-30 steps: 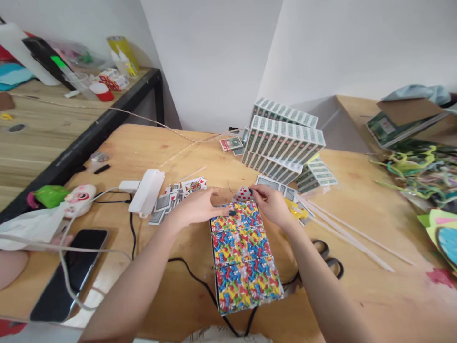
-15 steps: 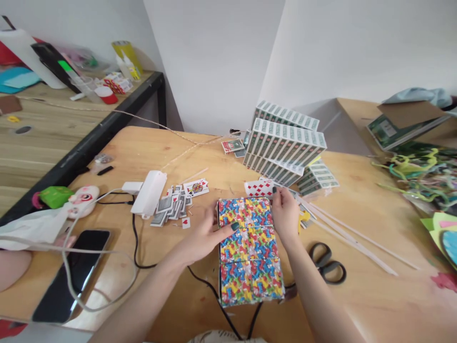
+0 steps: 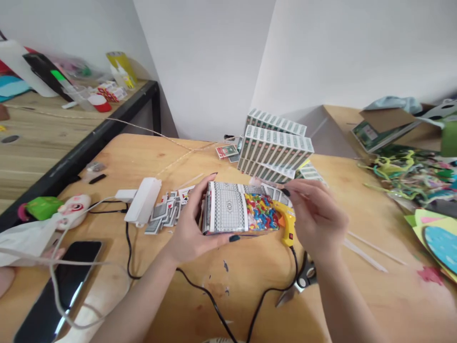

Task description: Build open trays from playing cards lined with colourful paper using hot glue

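- Card-covered box [image 3: 243,209]: rectangular, long axis crosswise, gripped at left end by left hand [image 3: 193,226].
- Visible face: grey patterned playing-card back [image 3: 229,206] left, multicoloured print [image 3: 262,212] right.

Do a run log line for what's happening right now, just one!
left hand: gripping box | right hand: near yellow glue gun, grip unclear | box: gray playing-card back beside colorful print | scissors: on table

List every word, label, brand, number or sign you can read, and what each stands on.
No text reads clearly.
Stacked boxes: printing too small to read.
Red-and-green pack beside them: print too small.
Loose cards: small red marks, too blurred to name.
Box in the left hand: patterns, no lettering visible.
Glue gun and far bottles: nothing readable.
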Tool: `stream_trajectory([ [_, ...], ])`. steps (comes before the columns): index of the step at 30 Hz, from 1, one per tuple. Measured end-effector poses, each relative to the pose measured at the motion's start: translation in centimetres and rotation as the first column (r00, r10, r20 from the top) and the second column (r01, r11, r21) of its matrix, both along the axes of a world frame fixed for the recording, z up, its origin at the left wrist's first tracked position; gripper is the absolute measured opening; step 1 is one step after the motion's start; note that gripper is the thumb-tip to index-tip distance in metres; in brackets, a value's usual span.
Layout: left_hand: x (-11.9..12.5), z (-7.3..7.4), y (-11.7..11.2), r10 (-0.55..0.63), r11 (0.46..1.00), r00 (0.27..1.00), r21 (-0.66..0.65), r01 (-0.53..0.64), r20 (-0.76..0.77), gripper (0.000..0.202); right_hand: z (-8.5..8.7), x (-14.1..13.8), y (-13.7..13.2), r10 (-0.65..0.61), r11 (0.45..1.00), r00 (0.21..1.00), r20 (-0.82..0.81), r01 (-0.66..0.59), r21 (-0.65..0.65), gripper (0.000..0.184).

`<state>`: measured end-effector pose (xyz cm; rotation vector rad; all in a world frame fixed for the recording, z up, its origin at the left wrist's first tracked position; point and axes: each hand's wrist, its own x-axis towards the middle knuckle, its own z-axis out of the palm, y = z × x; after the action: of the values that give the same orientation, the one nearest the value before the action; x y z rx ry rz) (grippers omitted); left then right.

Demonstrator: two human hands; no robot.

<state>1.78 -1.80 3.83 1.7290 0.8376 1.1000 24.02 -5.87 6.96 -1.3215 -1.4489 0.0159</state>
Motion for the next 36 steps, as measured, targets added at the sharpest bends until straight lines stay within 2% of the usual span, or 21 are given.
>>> stream_trajectory([
  [3,0.1,0.1,-0.3,-0.017,0.998,0.999,0.059,0.019,-0.035,0.097,2.0,0.8,-0.5,0.016,1.000,0.994,0.108,-0.013,-0.028,0.017],
  [6,0.2,0.3,-0.6,-0.021,0.991,0.998,0.128,0.030,-0.064,0.097,3.3,1.1,-0.9,0.040,0.999,0.965,0.258,-0.030,-0.040,0.021],
  [10,0.4,0.4,-0.8,-0.017,0.983,0.996,0.182,0.033,-0.088,0.095,4.1,1.4,-1.4,0.106,0.994,0.894,0.435,-0.090,-0.058,0.028],
  [17,0.3,0.7,-0.8,-0.020,0.978,0.992,0.202,0.045,-0.121,0.091,4.9,2.0,-2.4,0.121,0.993,0.814,0.568,-0.098,-0.071,0.033],
  [23,0.3,0.9,-0.6,-0.005,0.972,0.989,0.233,0.039,-0.145,0.092,5.0,2.4,-2.4,0.146,0.989,0.821,0.552,-0.111,-0.097,0.030],
  [32,0.4,0.9,0.0,0.010,0.980,0.995,0.200,0.010,-0.101,0.089,5.3,2.2,-2.2,0.181,0.983,0.827,0.532,-0.136,-0.123,0.028],
  [36,0.3,0.9,0.2,0.019,0.980,0.996,0.200,0.000,-0.091,0.090,5.6,2.0,-1.9,0.322,0.939,0.830,0.456,-0.217,-0.267,0.023],
])
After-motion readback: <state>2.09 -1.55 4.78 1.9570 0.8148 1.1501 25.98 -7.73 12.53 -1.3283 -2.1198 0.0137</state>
